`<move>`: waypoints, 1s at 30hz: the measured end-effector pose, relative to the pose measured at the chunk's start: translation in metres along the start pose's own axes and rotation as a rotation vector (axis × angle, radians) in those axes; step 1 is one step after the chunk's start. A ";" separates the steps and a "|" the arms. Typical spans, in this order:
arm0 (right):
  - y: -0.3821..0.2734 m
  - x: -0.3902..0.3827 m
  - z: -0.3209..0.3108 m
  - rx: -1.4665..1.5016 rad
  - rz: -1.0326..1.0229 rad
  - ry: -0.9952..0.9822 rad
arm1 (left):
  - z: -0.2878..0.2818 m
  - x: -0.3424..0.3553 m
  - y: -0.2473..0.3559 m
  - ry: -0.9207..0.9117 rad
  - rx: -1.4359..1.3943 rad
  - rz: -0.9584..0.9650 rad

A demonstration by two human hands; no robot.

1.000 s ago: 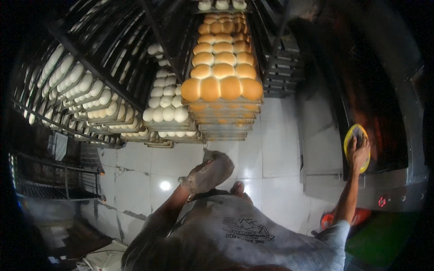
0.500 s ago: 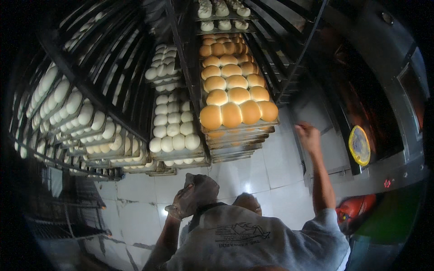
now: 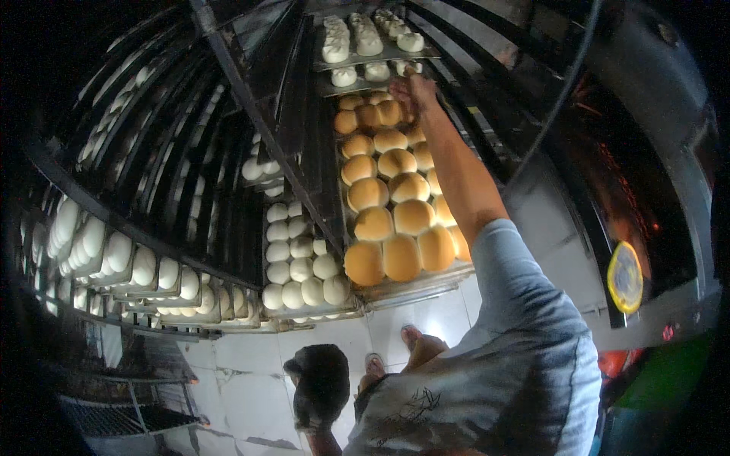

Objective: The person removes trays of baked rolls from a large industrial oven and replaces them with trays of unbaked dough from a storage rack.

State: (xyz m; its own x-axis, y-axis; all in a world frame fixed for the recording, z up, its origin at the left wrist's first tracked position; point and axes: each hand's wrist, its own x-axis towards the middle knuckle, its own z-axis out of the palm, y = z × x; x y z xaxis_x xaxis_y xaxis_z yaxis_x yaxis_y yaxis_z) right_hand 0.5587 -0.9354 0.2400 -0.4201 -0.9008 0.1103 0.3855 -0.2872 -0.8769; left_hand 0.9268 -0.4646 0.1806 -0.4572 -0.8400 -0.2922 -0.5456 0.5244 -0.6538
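My right hand (image 3: 416, 93) reaches up to the right corner of a tray of pale, raw-looking buns (image 3: 376, 72), fingers stretched out and apart. Whether they touch the tray or a bun, I cannot tell. Beneath that forearm lies a tray of golden-brown baked buns (image 3: 397, 163), partly hidden by the arm. Low in front of me my left hand (image 3: 293, 368) is closed on a dark cloth (image 3: 325, 384), which covers most of it. Another tray of white buns (image 3: 369, 36) sits above the one my right hand reaches.
Dark metal racks (image 3: 152, 220) loaded with white bun trays stand at the left. Beside the baked buns is a tray of round white buns (image 3: 302, 270). An oven opening (image 3: 623, 182) glows orange at the right, near a yellow-rimmed round object (image 3: 625, 277). White floor tiles (image 3: 251, 380) show below.
My right hand has moved from beside the oven up to the raw bun tray. The left hand, with the cloth, has moved lower. The view has shifted closer to the baked buns.
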 end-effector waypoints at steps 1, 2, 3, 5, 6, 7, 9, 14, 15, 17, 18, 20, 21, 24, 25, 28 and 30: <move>-0.001 0.024 0.002 0.036 -0.029 0.011 | -0.005 0.003 0.001 -0.016 0.080 -0.016; 0.002 0.051 0.001 0.063 -0.020 0.006 | -0.009 0.006 0.000 -0.023 0.151 -0.024; 0.008 0.086 -0.012 0.080 -0.018 0.004 | -0.012 0.009 0.001 -0.023 0.214 -0.028; 0.012 0.100 0.001 0.125 0.032 0.035 | -0.019 0.013 0.003 -0.078 0.301 -0.054; 0.013 0.098 0.009 0.145 0.065 0.055 | -0.022 0.012 0.004 -0.116 0.336 -0.069; 0.010 0.098 0.014 0.161 0.072 0.076 | -0.027 0.012 0.005 -0.138 0.380 -0.078; 0.003 0.097 0.017 0.170 0.076 0.112 | -0.035 0.008 0.005 -0.173 0.455 -0.097; 0.001 0.061 0.013 0.123 0.003 0.107 | -0.037 0.001 0.012 -0.073 0.183 -0.258; -0.008 0.030 0.004 0.078 -0.038 0.070 | -0.031 0.005 0.015 0.003 0.038 -0.290; -0.027 -0.031 -0.013 0.064 -0.050 0.048 | -0.019 0.010 0.022 0.213 -0.348 -0.351; -0.033 -0.059 -0.018 0.093 -0.017 0.057 | -0.014 0.011 0.026 0.313 -0.509 -0.364; -0.041 -0.108 -0.038 0.184 0.032 0.061 | -0.009 0.025 0.028 0.531 -0.738 -0.359; -0.036 -0.143 -0.034 0.196 0.056 -0.025 | -0.013 0.019 0.028 0.603 -0.800 -0.389; -0.076 -0.255 -0.055 0.114 0.106 0.007 | -0.029 0.054 0.017 0.907 -0.883 -0.348; -0.082 -0.284 -0.069 0.097 0.106 0.010 | -0.037 0.065 0.013 0.994 -0.874 -0.335; -0.102 -0.376 -0.095 -0.007 0.098 -0.046 | -0.062 0.073 -0.002 1.205 -0.792 -0.329; -0.118 -0.430 -0.090 0.016 0.167 -0.045 | -0.072 0.064 -0.011 1.313 -0.703 -0.359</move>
State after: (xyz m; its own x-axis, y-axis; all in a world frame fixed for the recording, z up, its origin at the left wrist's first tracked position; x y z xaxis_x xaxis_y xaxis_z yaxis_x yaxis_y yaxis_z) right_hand 0.6203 -0.4852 0.2539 -0.3122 -0.9499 -0.0150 0.4597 -0.1372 -0.8774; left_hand 0.8528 -0.5135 0.2194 -0.3054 -0.4182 0.8555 -0.7982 0.6023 0.0095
